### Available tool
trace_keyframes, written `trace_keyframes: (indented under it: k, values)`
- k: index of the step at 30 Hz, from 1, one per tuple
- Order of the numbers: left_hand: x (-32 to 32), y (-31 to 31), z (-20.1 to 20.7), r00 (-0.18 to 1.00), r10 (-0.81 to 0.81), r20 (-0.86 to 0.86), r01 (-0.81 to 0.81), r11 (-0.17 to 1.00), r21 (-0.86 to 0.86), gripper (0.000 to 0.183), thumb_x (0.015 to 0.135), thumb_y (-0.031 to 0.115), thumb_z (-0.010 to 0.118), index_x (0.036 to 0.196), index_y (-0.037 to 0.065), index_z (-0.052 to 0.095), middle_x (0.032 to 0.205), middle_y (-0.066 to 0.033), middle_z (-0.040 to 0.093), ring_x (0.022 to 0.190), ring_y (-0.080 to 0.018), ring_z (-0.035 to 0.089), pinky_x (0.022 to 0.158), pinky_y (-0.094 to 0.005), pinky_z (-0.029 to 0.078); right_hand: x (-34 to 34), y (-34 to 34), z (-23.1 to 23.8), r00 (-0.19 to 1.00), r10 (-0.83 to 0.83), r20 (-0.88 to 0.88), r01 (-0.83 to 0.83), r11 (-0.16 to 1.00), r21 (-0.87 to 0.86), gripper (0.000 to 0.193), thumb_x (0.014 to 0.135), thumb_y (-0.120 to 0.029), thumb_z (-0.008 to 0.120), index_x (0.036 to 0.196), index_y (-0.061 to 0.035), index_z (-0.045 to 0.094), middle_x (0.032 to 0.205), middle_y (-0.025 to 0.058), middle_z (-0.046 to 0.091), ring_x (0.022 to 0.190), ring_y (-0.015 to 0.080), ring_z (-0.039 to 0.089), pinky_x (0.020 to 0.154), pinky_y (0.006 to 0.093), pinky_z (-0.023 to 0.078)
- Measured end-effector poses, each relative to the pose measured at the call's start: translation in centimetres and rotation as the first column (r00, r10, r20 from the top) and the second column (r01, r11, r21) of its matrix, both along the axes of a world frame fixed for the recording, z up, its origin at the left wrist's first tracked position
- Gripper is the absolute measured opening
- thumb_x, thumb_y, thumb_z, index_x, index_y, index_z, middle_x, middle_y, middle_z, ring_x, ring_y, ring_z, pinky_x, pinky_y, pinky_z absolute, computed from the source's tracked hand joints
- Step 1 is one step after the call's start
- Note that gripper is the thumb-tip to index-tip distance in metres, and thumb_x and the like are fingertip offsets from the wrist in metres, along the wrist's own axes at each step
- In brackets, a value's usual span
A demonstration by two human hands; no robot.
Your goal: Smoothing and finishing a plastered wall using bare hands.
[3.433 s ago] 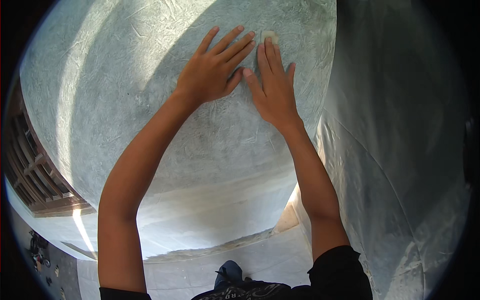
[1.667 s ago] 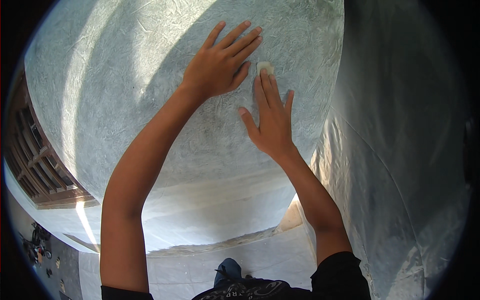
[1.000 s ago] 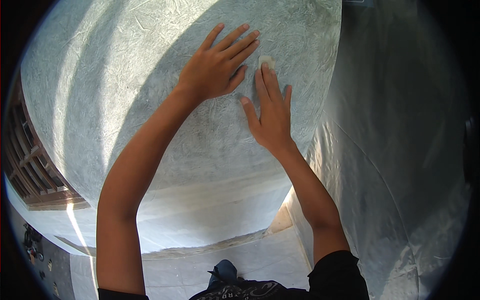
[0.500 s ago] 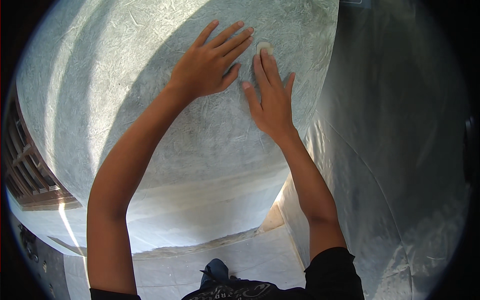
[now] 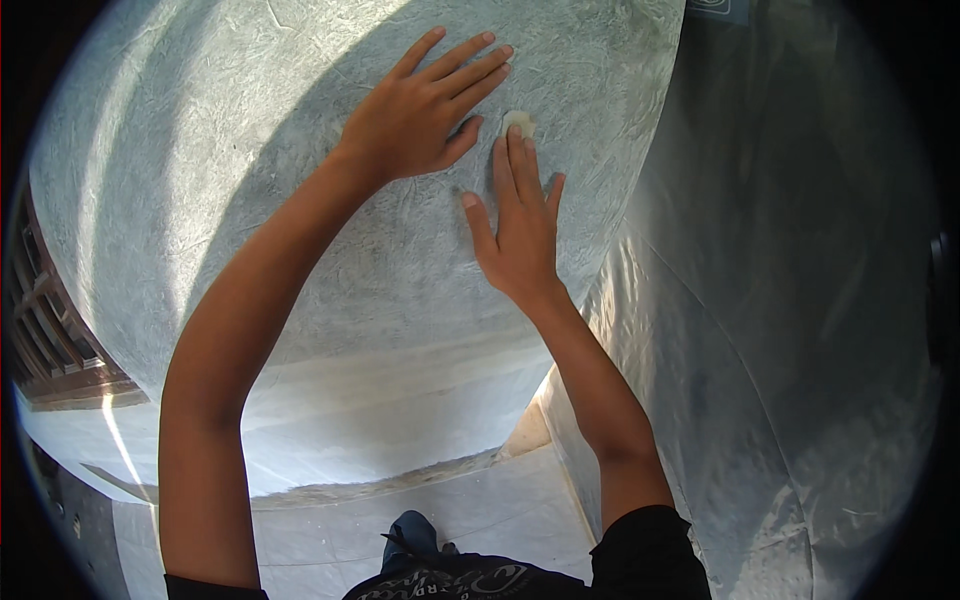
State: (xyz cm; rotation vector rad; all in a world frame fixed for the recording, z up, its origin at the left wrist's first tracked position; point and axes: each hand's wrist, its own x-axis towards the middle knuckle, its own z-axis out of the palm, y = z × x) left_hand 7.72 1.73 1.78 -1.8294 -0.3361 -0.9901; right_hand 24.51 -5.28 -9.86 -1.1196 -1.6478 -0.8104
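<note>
A grey-green, rough-textured plastered wall (image 5: 330, 250) fills the middle of the view. High on it, my left hand (image 5: 410, 118) lies open, palm down, with its fingers spread toward the upper right. Right of it and a little lower, my right hand (image 5: 520, 225) presses a small off-white pad (image 5: 518, 122) against the wall under its longest fingertips. Thumb and little finger of that hand stand out to the sides. The pad's exact kind cannot be made out, and its lower part is hidden by the fingertips.
Brown wooden lattice (image 5: 60, 330) sits at the left edge. A dark, shiny plastic sheet (image 5: 780, 260) hangs beyond the wall's right edge. Below are pale floor tiles (image 5: 330, 550) and my shoe (image 5: 410, 535). Sunlight streaks the wall's upper left.
My right hand has slid down and slightly left along the wall, and the off-white pad has moved with it. My left hand stays in nearly the same place.
</note>
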Motion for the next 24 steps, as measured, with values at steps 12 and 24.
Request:
trace_keyframes:
  k: [12, 24]
  values:
    - [0.5, 0.3, 0.4, 0.999, -0.036, 0.009, 0.036, 0.999, 0.036, 0.054, 0.098, 0.026, 0.061, 0.15, 0.013, 0.054, 0.16, -0.0006, 0.048, 0.152, -0.0178, 0.037, 0.129, -0.0485, 0.022, -0.3, -0.9, 0.8, 0.999, -0.047, 0.025, 0.049, 0.995, -0.09, 0.067, 0.106, -0.037, 0.052, 0.158, 0.0021, 0.036, 0.168, 0.0216, 0.028, 0.156, 0.0396, 0.025, 0.118, 0.0744, 0.009]
    - [1.0, -0.6, 0.0, 1.0, -0.03, 0.006, 0.03, 0.999, -0.016, 0.055, 0.097, 0.028, 0.061, 0.149, 0.014, 0.055, 0.159, -0.0001, 0.048, 0.153, -0.0166, 0.036, 0.13, -0.0483, 0.02, 1.6, -0.4, 4.0, 0.999, -0.052, -0.004, 0.052, 0.999, -0.014, 0.067, 0.105, -0.036, 0.051, 0.159, 0.001, 0.035, 0.168, 0.0211, 0.029, 0.157, 0.041, 0.024, 0.118, 0.0749, 0.006]
